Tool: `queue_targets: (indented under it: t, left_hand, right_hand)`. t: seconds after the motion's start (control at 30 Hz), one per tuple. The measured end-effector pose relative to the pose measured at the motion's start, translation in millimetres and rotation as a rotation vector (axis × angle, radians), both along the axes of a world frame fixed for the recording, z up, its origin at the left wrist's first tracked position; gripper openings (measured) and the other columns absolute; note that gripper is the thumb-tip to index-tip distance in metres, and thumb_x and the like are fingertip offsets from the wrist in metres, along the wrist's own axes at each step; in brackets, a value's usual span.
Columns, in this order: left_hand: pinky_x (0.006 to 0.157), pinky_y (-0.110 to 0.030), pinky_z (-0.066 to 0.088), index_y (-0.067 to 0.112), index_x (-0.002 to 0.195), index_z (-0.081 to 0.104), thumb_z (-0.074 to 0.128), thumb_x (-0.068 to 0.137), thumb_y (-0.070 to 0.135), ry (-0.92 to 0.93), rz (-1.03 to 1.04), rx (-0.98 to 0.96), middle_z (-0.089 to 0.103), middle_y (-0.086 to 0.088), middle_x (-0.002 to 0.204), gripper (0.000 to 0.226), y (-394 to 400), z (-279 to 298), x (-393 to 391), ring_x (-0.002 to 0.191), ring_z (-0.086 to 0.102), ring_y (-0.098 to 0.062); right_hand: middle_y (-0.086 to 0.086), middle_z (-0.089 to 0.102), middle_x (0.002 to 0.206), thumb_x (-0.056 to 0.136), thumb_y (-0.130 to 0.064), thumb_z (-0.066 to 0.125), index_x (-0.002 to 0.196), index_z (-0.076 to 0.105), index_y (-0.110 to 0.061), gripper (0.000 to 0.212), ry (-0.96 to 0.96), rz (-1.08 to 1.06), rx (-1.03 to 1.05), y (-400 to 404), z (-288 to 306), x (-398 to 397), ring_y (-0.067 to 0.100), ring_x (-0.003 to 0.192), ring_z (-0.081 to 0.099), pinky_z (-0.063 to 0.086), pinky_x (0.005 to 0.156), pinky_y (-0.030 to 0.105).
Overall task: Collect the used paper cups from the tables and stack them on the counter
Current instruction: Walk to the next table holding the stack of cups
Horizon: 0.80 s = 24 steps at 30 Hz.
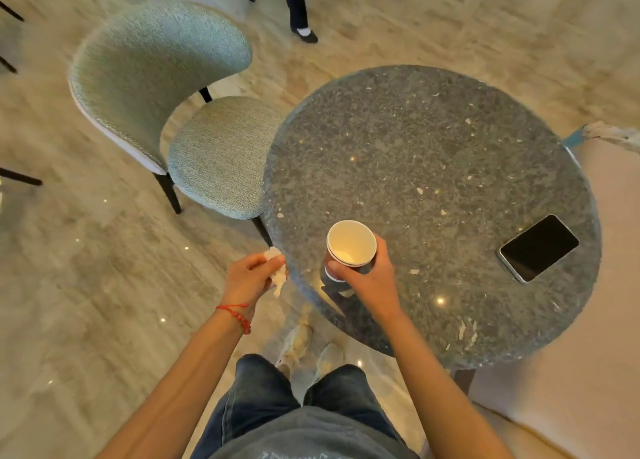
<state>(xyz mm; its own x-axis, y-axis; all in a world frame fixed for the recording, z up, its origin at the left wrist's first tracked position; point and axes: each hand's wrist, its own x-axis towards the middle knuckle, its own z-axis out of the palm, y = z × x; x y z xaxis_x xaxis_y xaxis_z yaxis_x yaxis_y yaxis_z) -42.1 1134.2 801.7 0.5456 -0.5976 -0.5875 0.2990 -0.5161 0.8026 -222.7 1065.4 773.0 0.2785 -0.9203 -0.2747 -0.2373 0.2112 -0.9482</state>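
Right hand (370,278) gripping cups (349,247), phone (538,247) well apart — chair (194,129) beside table (433,168)

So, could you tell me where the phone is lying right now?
The phone lies face up near the round table's right edge, to the right of the paper cups held in the right hand.

The right hand (372,275) hides most of the cups' (350,247) wall, so their count is unclear. At twelve o'clock a bystander (298,5) is cut off above the knees. The floor (86,268) at nine o'clock is blurred.
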Motion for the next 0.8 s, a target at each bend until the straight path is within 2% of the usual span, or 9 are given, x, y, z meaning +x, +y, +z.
queue_targets:
  t: [0.13,0.3,0.4,0.47,0.63,0.8]
  left_hand:
    - [0.039,-0.010,0.039,0.003,0.070,0.063,0.063,0.084,0.005,0.038,0.133,-0.019,0.062,0.007,0.045,0.014,28.8,3.6,16.7,0.035,0.051,0.001]
    - [0.040,-0.011,0.042,0.007,0.070,0.063,0.064,0.083,0.006,0.066,0.310,-0.054,0.063,0.006,0.048,0.014,65.6,4.5,46.9,0.039,0.056,0.000]
    - [0.045,-0.014,0.048,0.005,0.071,0.064,0.064,0.083,0.003,0.110,0.427,-0.096,0.067,0.002,0.054,0.012,90.2,4.4,69.3,0.048,0.064,-0.006]
    - [0.046,-0.015,0.049,0.005,0.071,0.065,0.064,0.083,0.003,0.101,0.484,-0.110,0.067,0.001,0.054,0.013,110.4,4.5,86.7,0.049,0.064,-0.006]
    - [0.043,-0.012,0.042,-0.002,0.077,0.061,0.066,0.083,0.011,0.074,0.592,-0.082,0.064,-0.013,0.072,0.015,165.2,4.4,130.8,0.048,0.060,-0.004]
    - [0.048,-0.014,0.046,0.006,0.068,0.064,0.066,0.083,0.011,0.062,0.697,-0.085,0.065,-0.007,0.067,0.016,206.0,4.3,172.4,0.060,0.060,-0.013]
  right_hand:
    - [-0.018,0.054,0.111,0.067,-0.014,0.084,0.117,0.042,-0.032,0.068,-0.004,0.115,-0.011,6.1,2.3,25.2,-0.018,0.095,0.053,0.045,0.072,0.004]
    - [-0.014,0.057,0.110,0.064,-0.007,0.085,0.110,0.047,-0.036,0.066,-0.039,0.277,-0.017,22.7,4.5,70.5,-0.011,0.093,0.057,0.048,0.069,0.008]
    - [-0.012,0.057,0.113,0.064,-0.009,0.086,0.111,0.047,-0.037,0.067,-0.035,0.373,-0.034,32.9,6.4,101.0,-0.006,0.098,0.057,0.050,0.077,0.014]
    - [-0.014,0.056,0.111,0.063,-0.014,0.087,0.109,0.046,-0.039,0.066,-0.017,0.435,-0.066,43.3,9.8,125.0,-0.008,0.098,0.056,0.047,0.077,0.010]
    - [-0.016,0.057,0.109,0.057,-0.031,0.083,0.107,0.048,-0.037,0.062,-0.025,0.564,-0.100,76.1,17.3,189.3,-0.014,0.093,0.055,0.042,0.070,0.001]
    - [-0.017,0.058,0.107,0.059,-0.026,0.087,0.107,0.047,-0.040,0.064,-0.009,0.664,-0.123,106.1,15.2,248.2,-0.012,0.096,0.055,0.043,0.078,0.006]
